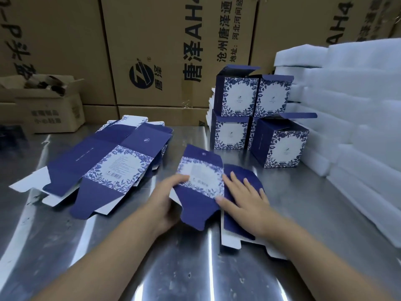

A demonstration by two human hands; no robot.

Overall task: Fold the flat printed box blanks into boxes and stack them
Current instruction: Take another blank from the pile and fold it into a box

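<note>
- Lower left: left hand point(165, 198), forearm entering from the bottom edge, thumb laid on top and fingers curled under the left edge of a partly folded blue-and-white printed cardboard box blank point(200, 187); grasping it.
- Lower right: right hand point(244, 198), palm down, fingers straight and spread, pressing flat on the dark blue right-hand panel of the same blank; released, gripping nothing.
- Position of the blank: between the two hands, mid-way across the shiny steel desk point(152, 257); floral panel raised and tilted, right-hand panel flat on the desk.
- Loose pile of flat blue-and-white blanks point(104, 164): on the desk, left of the left hand and apart from it.
- Folded blue-and-white floral boxes point(236, 98): beyond the right hand, stacked two high, top flaps open.
- Stack of white foam sheets point(347, 105): along the right edge, just beside the boxes.
- Wall of brown printed shipping cartons point(162, 51): behind the desk.
</note>
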